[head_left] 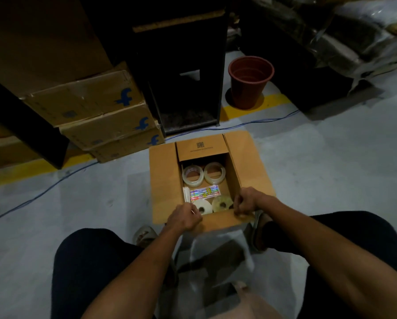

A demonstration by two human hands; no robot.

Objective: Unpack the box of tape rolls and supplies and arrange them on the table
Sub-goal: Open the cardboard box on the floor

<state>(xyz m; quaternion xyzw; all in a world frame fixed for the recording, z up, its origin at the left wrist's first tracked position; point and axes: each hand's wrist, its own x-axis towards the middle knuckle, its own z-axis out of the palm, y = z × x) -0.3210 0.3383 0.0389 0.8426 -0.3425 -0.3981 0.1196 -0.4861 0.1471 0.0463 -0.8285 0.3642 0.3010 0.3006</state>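
Cardboard box (165,180) sits open on grey floor (331,169)

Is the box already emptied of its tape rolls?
No, the open box on the floor holds clear tape rolls at the far end, with both hands at its near flap.

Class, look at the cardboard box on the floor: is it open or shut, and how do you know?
Open. The box's flaps are folded outward, so the tape rolls inside show.
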